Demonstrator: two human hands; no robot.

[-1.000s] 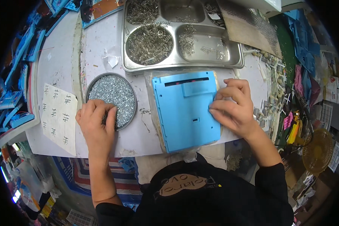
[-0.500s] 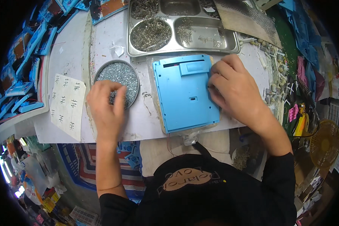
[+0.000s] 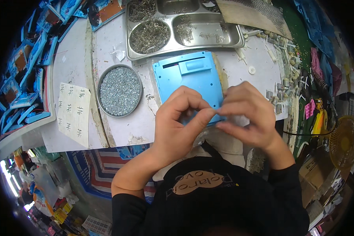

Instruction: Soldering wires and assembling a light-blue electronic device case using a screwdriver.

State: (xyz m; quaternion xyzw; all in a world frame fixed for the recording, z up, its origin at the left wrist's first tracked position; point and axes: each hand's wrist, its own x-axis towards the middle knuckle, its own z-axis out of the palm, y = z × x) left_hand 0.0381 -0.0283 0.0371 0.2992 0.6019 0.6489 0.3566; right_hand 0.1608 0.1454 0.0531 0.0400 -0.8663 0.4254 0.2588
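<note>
A blue plastic casing (image 3: 192,84) with screw holes and a slot near its far edge lies on the table in front of me. Over its near part, my left hand (image 3: 183,118) is closed in a pinch, thumb against forefinger. My right hand (image 3: 249,116) meets it at the fingertips above the casing's near right corner, its fingers bent together. Whatever the two hands pinch is too small or too hidden to make out. To the left stands a round dish (image 3: 98,92) filled with small silver screws (image 3: 120,90).
Beyond the casing is a steel compartment tray (image 3: 185,49) holding small springs (image 3: 149,37). A marked paper sheet (image 3: 72,114) lies left of the dish. Blue casings (image 3: 27,82) pile up at far left. Small loose parts (image 3: 279,92) litter the table's right side.
My left hand has left the screw dish and come right, over the casing. My right hand has moved nearer to me, from the casing's right edge to meet the left fingertips.
</note>
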